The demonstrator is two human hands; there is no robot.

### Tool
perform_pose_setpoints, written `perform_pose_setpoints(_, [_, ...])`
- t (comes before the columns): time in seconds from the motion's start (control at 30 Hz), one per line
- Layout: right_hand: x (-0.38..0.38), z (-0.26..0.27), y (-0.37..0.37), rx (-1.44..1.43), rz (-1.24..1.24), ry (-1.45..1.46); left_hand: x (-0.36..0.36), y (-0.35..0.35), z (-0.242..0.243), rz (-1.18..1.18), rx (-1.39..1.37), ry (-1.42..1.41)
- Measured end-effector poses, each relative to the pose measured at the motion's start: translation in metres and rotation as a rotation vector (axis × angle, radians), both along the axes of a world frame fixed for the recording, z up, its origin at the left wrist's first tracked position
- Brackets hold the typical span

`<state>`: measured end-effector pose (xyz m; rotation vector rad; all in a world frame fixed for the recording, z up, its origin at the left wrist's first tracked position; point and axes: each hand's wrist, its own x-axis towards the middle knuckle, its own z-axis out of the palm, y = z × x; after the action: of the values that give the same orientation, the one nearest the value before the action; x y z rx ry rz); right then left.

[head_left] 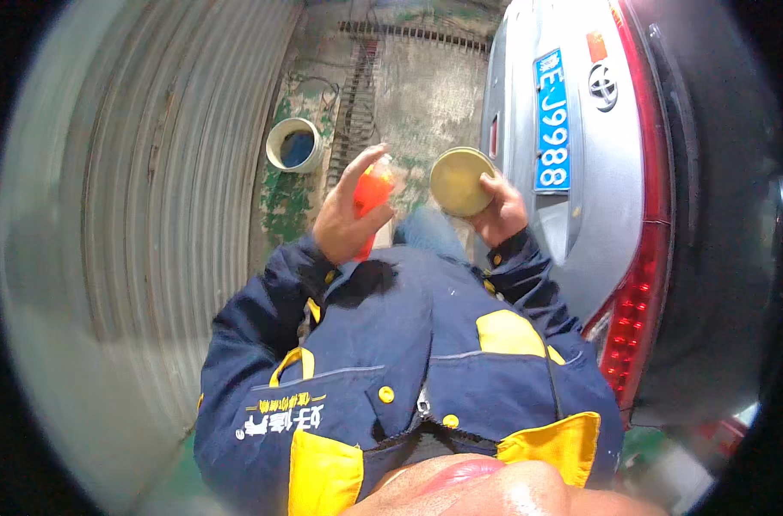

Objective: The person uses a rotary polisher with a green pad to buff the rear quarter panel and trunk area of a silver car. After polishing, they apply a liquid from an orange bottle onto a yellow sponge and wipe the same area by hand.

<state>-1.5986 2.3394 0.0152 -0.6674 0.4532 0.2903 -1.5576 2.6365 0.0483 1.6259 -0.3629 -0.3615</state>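
My left hand [347, 216] is closed around a bright orange-red bottle [373, 188] with a whitish top, held upright in front of my jacket. Its fingers are partly blurred. My right hand [502, 209] grips a round, flat, yellowish-green disc or tin [462, 182] by its right edge, thumb on the face. What it is exactly I cannot tell. The two hands are apart, with my blue trouser leg [430, 232] between and below them. The rear of a silver Toyota car [601, 148] stands close beside my right hand, its red tail light [633, 322] lit.
On the floor to the left stands a white bucket [295, 145] with dark liquid or material inside. A ribbed metal shutter or wall [172, 161] runs along the left. A slotted drain grating [417, 33] crosses the worn green and grey floor. Cables or hoses [324, 84] lie near it.
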Motion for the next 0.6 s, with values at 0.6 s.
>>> perform_pose_setpoints(0.6, [0.704,-0.005,-0.113,-0.126,0.026,0.105,0.726,-0.171,-0.024,-0.275,0.278,-0.197])
